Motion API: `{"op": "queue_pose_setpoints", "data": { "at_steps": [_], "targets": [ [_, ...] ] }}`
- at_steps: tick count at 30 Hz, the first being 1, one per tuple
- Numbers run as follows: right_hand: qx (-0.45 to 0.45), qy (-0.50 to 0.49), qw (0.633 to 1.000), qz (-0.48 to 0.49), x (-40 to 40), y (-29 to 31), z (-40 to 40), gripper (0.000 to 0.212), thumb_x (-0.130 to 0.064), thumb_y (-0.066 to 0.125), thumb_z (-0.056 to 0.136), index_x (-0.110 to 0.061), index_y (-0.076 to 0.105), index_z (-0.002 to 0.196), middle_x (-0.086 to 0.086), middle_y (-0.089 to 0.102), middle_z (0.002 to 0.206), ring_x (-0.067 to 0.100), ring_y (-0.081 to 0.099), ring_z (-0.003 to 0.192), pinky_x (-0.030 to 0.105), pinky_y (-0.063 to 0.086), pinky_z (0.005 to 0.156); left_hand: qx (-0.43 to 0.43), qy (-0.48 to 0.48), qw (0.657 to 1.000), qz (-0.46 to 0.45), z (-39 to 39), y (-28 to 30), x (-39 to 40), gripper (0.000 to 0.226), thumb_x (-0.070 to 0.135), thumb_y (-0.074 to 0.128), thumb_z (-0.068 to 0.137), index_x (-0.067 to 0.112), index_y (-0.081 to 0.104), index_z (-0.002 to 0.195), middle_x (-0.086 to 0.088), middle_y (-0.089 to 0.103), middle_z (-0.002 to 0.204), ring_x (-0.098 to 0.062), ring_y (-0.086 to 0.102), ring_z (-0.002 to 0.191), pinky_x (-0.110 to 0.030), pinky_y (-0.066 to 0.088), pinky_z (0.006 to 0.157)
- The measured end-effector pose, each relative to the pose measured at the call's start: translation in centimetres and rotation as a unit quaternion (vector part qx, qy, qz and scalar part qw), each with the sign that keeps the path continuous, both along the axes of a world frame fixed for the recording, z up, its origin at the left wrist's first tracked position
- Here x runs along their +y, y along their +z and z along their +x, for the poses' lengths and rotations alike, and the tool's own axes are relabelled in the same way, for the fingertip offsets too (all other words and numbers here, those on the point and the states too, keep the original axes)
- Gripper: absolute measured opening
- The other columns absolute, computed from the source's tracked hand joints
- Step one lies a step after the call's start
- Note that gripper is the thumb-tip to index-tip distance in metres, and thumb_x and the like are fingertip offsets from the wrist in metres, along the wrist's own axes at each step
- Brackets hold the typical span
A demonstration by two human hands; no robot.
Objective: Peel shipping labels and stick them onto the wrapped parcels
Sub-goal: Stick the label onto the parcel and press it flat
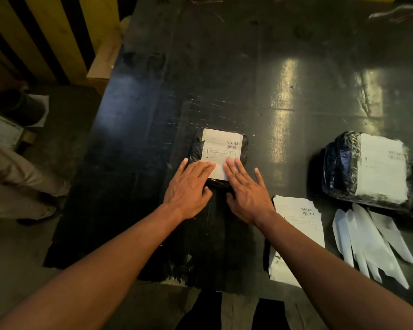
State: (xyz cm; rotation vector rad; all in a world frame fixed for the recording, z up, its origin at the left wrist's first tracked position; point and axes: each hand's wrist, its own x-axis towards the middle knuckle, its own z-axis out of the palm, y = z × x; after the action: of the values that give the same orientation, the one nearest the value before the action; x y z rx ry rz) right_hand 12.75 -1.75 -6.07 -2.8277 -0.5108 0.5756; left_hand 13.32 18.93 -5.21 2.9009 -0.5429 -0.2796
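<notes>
A small parcel wrapped in black plastic (195, 148) lies in the middle of the dark table, with a white shipping label (221, 145) on its top. My left hand (188, 186) and my right hand (246, 189) lie flat side by side, fingers straight, pressing the label's near edge onto the parcel. A stack of unpeeled label sheets (301, 225) lies just right of my right wrist. At the right stands a bigger wrapped parcel (343, 167) that carries a white label (382, 167).
Several peeled white backing strips (372, 241) fan out at the right front. The dark table (224, 79) has bare room behind the parcel. Another person's legs (17, 182) stand at the left; yellow wooden boards (57, 36) rise at the back left.
</notes>
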Motion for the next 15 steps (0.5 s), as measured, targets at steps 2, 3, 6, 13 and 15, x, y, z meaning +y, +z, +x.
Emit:
{"op": "queue_pose_setpoints", "data": {
  "at_steps": [2, 3, 6, 13, 15],
  "targets": [
    [0.005, 0.001, 1.000, -0.002, 0.0, 0.2, 0.1, 0.080, -0.037, 0.038, 0.104, -0.026, -0.015, 0.163, -0.008, -0.023, 0.169, 0.012, -0.025, 0.155, 0.054, -0.009, 0.127, 0.000, 0.008, 1.000, 0.013, -0.2, 0.0, 0.6, 0.067, 0.038, 0.050, 0.099, 0.023, 0.028, 0.161, 0.002, 0.033, 0.163, -0.018, 0.025, 0.155, -0.047, 0.005, 0.131],
    [0.008, 0.001, 1.000, -0.002, 0.0, 0.3, 0.1, 0.080, -0.037, 0.038, 0.104, -0.026, -0.015, 0.163, -0.008, -0.024, 0.169, 0.012, -0.025, 0.155, 0.054, -0.009, 0.127, 0.001, 0.020, 1.000, 0.017, -0.2, 0.0, 0.8, 0.067, 0.039, 0.050, 0.099, 0.023, 0.028, 0.161, 0.002, 0.032, 0.164, -0.018, 0.024, 0.155, -0.047, 0.005, 0.131],
    [0.016, 0.000, 1.000, 0.003, 0.0, 0.5, 0.1, 0.080, -0.037, 0.039, 0.105, -0.027, -0.016, 0.162, -0.008, -0.024, 0.169, 0.012, -0.025, 0.155, 0.055, -0.008, 0.127, 0.000, 0.057, 0.998, 0.019, 0.0, 0.2, 0.9, 0.066, 0.040, 0.050, 0.099, 0.023, 0.029, 0.160, 0.000, 0.029, 0.166, -0.021, 0.019, 0.157, -0.046, 0.005, 0.131],
    [0.009, -0.001, 1.000, 0.019, 0.0, 0.3, 0.1, 0.083, -0.034, 0.043, 0.102, -0.027, -0.014, 0.163, -0.009, -0.023, 0.169, 0.012, -0.026, 0.154, 0.055, -0.009, 0.127, 0.021, -0.021, 0.999, 0.014, 2.5, 0.0, -2.5, 0.071, 0.039, 0.036, 0.104, 0.023, 0.004, 0.166, 0.003, -0.001, 0.174, -0.015, -0.003, 0.160, -0.045, -0.006, 0.130],
    [0.009, 0.000, 1.000, 0.017, -0.2, 0.3, 0.2, 0.082, -0.033, 0.042, 0.102, -0.027, -0.013, 0.163, -0.009, -0.023, 0.169, 0.011, -0.026, 0.154, 0.054, -0.009, 0.127, 0.017, 0.004, 0.999, 0.043, 3.3, -0.3, -1.7, 0.072, 0.041, 0.034, 0.104, 0.022, 0.001, 0.165, 0.003, 0.001, 0.174, -0.015, 0.000, 0.160, -0.048, -0.005, 0.130]
  ]
}}
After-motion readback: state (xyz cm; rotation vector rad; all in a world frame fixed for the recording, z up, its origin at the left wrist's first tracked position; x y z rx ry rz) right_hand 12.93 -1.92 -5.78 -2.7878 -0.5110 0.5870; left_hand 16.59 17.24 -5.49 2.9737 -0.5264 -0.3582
